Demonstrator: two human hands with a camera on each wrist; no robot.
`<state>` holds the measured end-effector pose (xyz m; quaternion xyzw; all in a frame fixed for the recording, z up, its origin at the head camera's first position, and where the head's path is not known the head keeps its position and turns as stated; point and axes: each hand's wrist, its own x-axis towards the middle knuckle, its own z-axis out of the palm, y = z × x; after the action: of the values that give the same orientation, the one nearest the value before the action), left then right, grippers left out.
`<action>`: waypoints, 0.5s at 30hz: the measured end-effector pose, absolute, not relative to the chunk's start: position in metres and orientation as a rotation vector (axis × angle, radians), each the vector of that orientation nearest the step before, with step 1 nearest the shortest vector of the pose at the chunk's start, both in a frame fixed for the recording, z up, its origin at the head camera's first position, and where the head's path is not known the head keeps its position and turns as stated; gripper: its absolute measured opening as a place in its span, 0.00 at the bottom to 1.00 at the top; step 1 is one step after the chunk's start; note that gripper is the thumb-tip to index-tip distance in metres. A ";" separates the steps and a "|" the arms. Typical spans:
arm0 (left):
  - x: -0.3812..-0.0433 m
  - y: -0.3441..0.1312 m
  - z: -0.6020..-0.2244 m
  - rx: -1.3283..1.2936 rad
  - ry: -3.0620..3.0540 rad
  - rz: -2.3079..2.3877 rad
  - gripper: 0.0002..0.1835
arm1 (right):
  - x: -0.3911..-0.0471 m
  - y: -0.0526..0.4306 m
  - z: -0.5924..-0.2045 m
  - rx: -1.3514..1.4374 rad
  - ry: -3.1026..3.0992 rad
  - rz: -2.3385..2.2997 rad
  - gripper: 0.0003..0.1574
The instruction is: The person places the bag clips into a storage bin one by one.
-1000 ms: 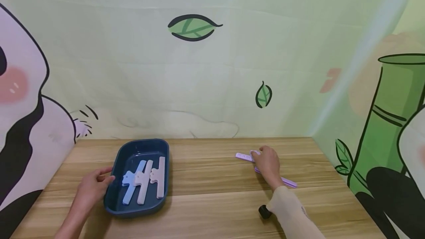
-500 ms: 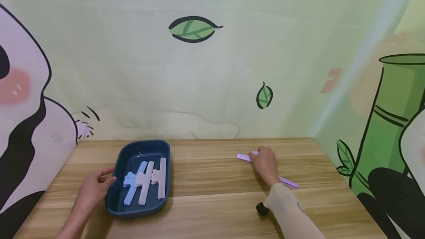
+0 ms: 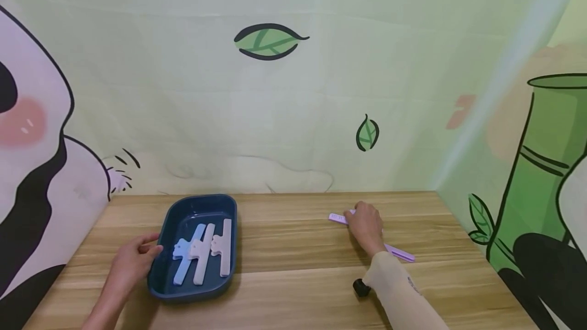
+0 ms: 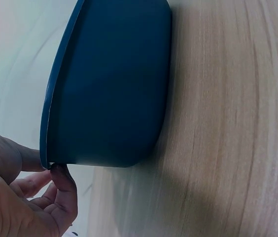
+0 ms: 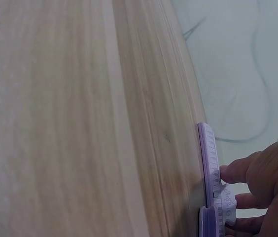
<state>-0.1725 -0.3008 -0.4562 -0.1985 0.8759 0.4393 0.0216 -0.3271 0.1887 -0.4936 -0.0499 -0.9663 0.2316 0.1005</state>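
As seen best from the right wrist, a pinch by the bent fingers of the right hand [image 3: 365, 225] at the pale scalloped tab of the far purple clip [image 5: 209, 158]. Ruler ticks along its bar; position on the wooden table [image 3: 289, 289], right of centre, toward the far edge. Nearer and rightward, the near purple clip [image 3: 400, 253], slanting out from beneath the wrist, partly hidden; contact between the two: cannot tell. Past the wrist, a pale sleeve [image 3: 403, 292], with a small black block [image 3: 362, 287] at the cuff. Well apart, at left, a thumb-and-finger grip by the left hand [image 3: 130, 264] on the left rim of the dark blue tray [image 4: 109, 89]. Inside, side by side: blue clip [image 3: 183, 268] at left, middle white clip [image 3: 204, 256] with tab lapping the blue, rightmost white clip [image 3: 226, 253]. Behind the table, a pale green backdrop [image 3: 293, 116], printed with leaves [image 3: 268, 42] and, at right, green bamboo [image 3: 545, 131].
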 end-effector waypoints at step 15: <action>-0.173 -0.299 -0.455 -0.637 2.712 1.359 0.26 | -0.332 0.188 -0.495 -0.103 -2.870 0.664 0.17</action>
<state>-0.1726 -0.2986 -0.4550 -0.2055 0.8748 0.4382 0.0211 -0.3320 0.1882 -0.4951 -0.0349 -0.9691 0.2241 0.0968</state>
